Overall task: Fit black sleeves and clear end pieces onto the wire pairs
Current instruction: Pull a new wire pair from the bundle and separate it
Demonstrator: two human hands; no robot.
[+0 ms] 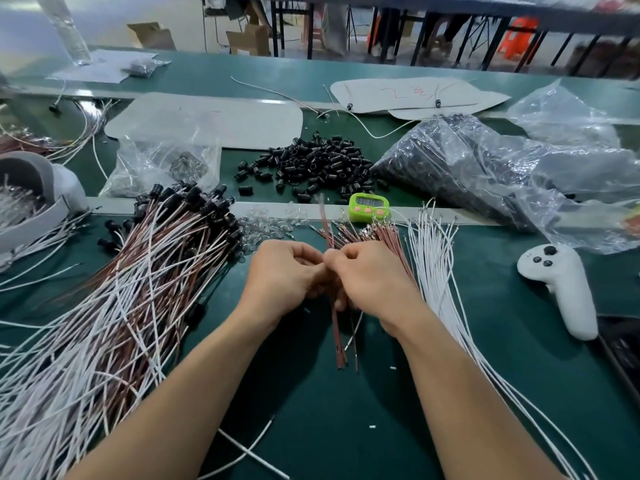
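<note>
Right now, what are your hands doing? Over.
Left hand, right hand both pinch thin red-brown wires. Loose black plastic sleeves piled beyond. Nothing in the way.

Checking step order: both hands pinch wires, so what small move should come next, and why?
Probably the left hand lets go and reaches for one of the loose black sleeves: the held wires, also pinched by the right hand, show no sleeve that I can see, and the pile lies just beyond.

The left hand point(282, 275) and right hand point(367, 277) are hiding their grip on the red wires point(335, 327), whose upper tips are blurring.
</note>
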